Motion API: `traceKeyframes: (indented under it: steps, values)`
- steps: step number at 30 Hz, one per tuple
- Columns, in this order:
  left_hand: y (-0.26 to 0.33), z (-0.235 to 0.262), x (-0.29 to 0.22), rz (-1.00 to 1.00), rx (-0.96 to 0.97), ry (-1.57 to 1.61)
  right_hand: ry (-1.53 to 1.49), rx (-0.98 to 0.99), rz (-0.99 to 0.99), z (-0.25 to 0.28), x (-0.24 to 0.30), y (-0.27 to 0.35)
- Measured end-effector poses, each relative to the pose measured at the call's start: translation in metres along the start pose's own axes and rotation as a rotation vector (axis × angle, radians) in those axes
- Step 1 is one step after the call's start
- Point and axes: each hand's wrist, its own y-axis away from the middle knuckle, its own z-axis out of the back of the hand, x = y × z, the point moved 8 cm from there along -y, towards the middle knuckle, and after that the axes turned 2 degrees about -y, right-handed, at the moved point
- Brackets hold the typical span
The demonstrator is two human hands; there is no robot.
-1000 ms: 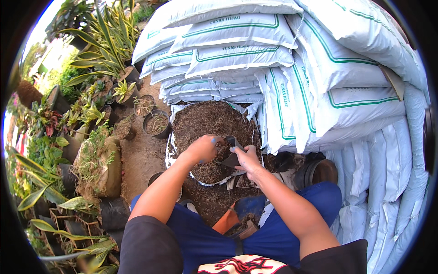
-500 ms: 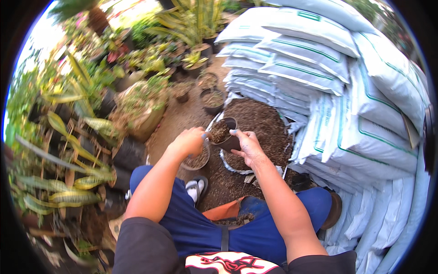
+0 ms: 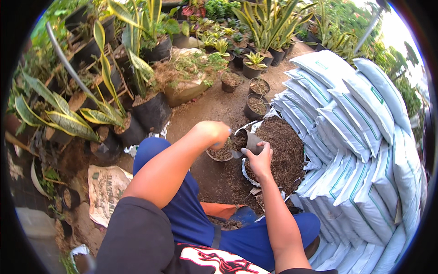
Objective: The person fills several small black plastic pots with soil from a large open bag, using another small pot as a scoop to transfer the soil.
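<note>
At far left, stiff yellow-edged sword-shaped plants (image 3: 64, 119) stand in black plastic pots beside a crumpled printed sack (image 3: 108, 188) on bare dirt. The left hand (image 3: 213, 134) is closed as a fist on the rim of a round soil-filled pot (image 3: 222, 153). Just beside it, the right hand (image 3: 260, 160) grasps a small black plastic pot (image 3: 247, 141), tilted so crumbly dark soil tips toward the round pot. Behind lies the coarse brown soil heap (image 3: 283, 155), then smooth white stacked sacks with green lines (image 3: 360, 137). Compared with half a second ago, the small pot is tilted further over.
</note>
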Motion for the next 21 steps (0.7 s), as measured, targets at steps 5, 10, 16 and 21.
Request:
traceKeyframes:
  steps: [5, 10, 16, 21]
  values:
    - [-0.001, 0.042, -0.012, -0.306, -0.361, 0.170, -0.013, 0.057, 0.026, -0.004, -0.004, -0.005]
    - [-0.026, 0.043, 0.009, -0.117, -0.133, 0.068, 0.097, -0.093, 0.076, 0.011, 0.004, -0.017]
    - [-0.065, 0.045, 0.026, -0.141, -0.130, 0.105, 0.173, 0.000, 0.272, -0.009, 0.031, -0.039]
    - [-0.069, 0.058, 0.028, -0.144, -0.115, 0.060, 0.260, -0.008, 0.394, -0.021, 0.053, -0.045]
